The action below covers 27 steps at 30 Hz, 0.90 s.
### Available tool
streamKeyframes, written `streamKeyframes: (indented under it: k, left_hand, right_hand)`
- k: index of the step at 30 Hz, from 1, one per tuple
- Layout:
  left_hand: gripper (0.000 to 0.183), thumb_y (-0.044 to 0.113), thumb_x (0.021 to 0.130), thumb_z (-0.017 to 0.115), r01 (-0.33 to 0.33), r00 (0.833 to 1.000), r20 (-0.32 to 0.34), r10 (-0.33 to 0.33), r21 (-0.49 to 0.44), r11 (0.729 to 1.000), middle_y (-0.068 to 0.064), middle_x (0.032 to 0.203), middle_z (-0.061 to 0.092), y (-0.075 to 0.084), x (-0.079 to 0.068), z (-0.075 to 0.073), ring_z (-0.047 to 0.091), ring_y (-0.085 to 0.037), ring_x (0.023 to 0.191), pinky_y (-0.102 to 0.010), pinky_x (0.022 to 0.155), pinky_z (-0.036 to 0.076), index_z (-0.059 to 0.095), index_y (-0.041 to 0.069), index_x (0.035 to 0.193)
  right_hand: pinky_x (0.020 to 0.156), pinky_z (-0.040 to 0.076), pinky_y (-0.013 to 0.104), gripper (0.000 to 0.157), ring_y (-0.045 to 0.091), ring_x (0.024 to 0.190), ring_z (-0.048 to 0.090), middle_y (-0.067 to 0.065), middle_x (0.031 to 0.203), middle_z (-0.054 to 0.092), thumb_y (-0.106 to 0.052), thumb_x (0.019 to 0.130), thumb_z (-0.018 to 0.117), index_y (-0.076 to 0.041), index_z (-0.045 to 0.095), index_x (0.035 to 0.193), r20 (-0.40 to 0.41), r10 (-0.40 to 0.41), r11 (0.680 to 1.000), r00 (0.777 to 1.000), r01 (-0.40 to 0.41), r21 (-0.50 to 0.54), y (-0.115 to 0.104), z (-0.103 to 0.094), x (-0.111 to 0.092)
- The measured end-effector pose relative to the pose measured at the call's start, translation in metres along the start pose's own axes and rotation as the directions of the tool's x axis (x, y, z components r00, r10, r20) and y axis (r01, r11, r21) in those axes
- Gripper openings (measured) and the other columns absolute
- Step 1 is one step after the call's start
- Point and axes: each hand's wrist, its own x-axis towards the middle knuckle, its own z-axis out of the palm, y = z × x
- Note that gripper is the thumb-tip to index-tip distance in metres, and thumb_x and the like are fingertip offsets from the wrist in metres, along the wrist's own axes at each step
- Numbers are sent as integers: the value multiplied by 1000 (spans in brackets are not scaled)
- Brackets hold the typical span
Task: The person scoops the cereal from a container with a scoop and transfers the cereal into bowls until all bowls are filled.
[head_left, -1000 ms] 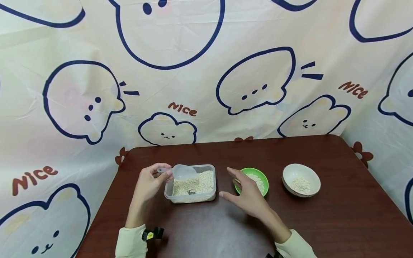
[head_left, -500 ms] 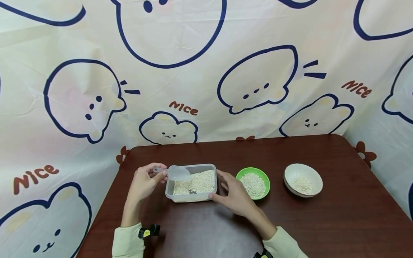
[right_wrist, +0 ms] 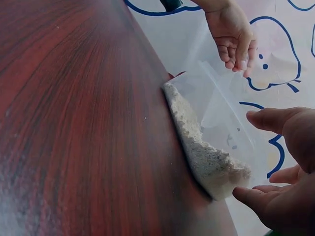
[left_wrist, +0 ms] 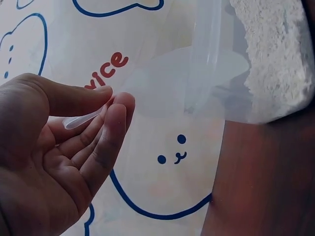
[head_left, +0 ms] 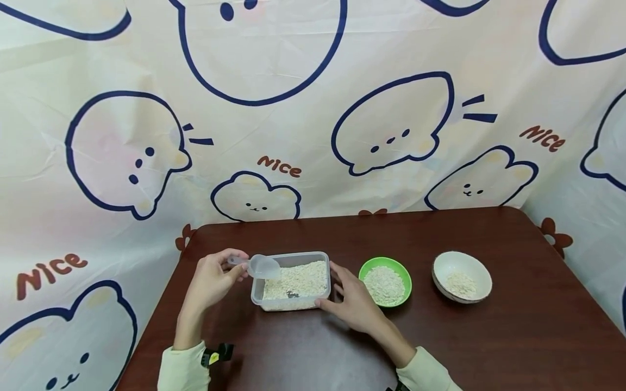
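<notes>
Where my head view looks forward, a cartoon-printed cloth [head_left: 313, 125] fills the background, and below it I see the dark red-brown surface [head_left: 528, 342]. On it, left of centre, sits the clear rectangular container [head_left: 271, 306], partly filled with pale flakes [head_left: 303, 279]. My right hand [head_left: 356, 301] is at the container's right end, fingers and thumb spread on either side of it; how firmly they press, I can't tell. My left hand [head_left: 212, 279] is just beyond the left end, thumb and fingers pinching a handle. Farther right stands the white bowl [head_left: 446, 265] and, between it and the container, the smaller green bowl [head_left: 385, 261]; both hold pale flakes. Smallest is the translucent scoop [head_left: 264, 267], gripped by that handle, its cup over the container's left end.
</notes>
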Motion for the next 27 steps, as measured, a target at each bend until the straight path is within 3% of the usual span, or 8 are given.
streamKeyframes:
  k: [8,16,22,27]
  left_hand:
    - [13,3,99,72,-23,998,53,22,14,1000,-13,89,78,3,6,12,74,-23,73,-26,60,58,76,1,112]
    - [16,5,99,75,13,989,149,2,-101,995,-14,88,78,-5,16,34,75,-28,75,-31,65,62,76,0,114]
    - [18,5,99,75,19,984,175,12,-172,985,-13,86,78,-1,18,47,76,-37,77,-46,73,68,76,-2,115]
    - [18,3,98,75,11,984,173,30,-233,972,-17,83,79,1,17,55,77,-39,75,-46,71,68,76,-6,114]
  right_hand:
    - [115,51,44,94,38,154,46,24,171,35,-18,94,85,1,29,167,2,10,1000,1000,-10,24,3,3,0]
    - [112,54,41,93,38,153,46,21,172,35,-19,95,84,-3,29,168,-8,11,998,1000,-10,56,8,5,1]
    - [110,55,41,93,41,152,48,24,171,37,-17,94,85,-2,29,167,-8,-5,997,1000,5,76,10,6,2]
    - [111,55,41,93,40,153,47,23,170,38,-16,94,84,-2,29,168,-5,0,997,1000,0,79,11,9,2]
